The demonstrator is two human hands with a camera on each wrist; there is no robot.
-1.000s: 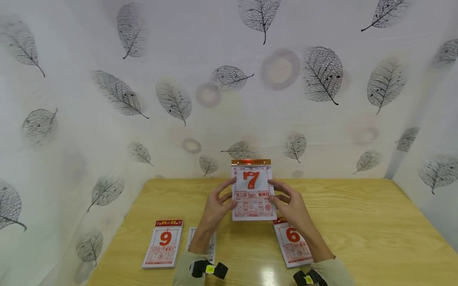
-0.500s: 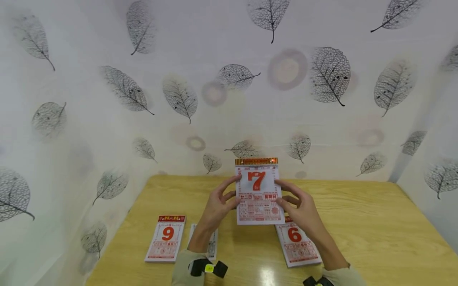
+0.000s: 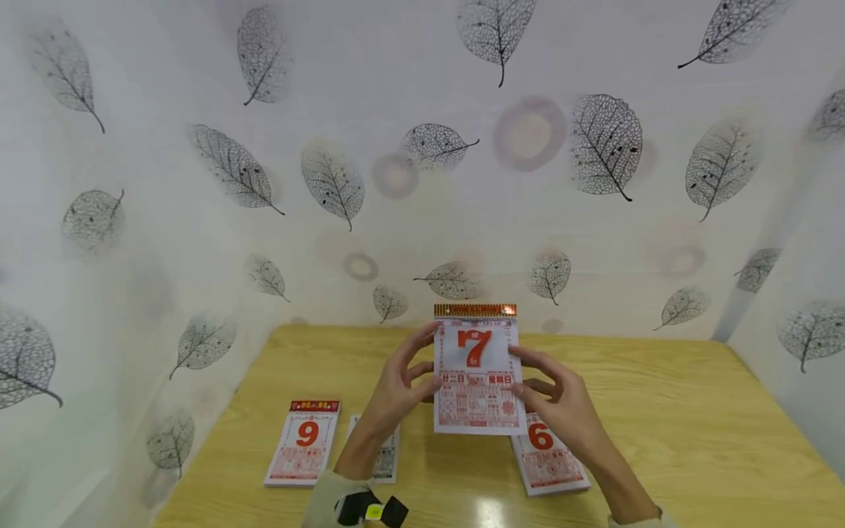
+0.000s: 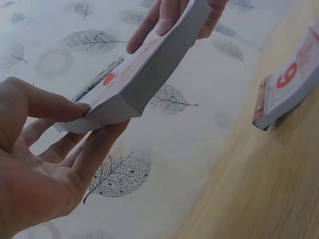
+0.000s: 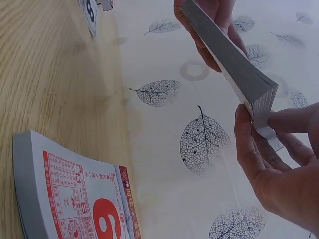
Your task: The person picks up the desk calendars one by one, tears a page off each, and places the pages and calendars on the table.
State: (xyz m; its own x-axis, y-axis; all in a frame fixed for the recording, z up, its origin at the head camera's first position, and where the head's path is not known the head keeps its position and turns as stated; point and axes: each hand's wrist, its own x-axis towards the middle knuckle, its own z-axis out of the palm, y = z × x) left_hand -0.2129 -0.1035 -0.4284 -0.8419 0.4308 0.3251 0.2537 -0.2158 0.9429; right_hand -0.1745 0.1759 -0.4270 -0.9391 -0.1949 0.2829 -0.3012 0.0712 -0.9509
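A thick tear-off calendar block (image 3: 478, 407) with a red 7 and a gold-and-red top strip is held up above the table. My left hand (image 3: 394, 385) pinches its left edge, thumb on the front and fingers behind, as the left wrist view also shows. On the opposite edge my right hand (image 3: 564, 407) grips it, and in the right wrist view the page edges (image 5: 264, 102) fan out slightly beside the thumb. Below the right hand lies a calendar with a red 6 (image 3: 544, 458). A calendar with black print (image 3: 386, 466) is partly hidden by my left forearm.
Further left on the wooden table (image 3: 673, 425) lies a calendar with a red 9 (image 3: 304, 444). A pale cloth with leaf prints (image 3: 429, 213) rises behind the table and along both its sides.
The calendar with the 7 has come down a little and looks larger, with both hands still holding its sides. The head view has shifted slightly. The calendars on the table stay in place.
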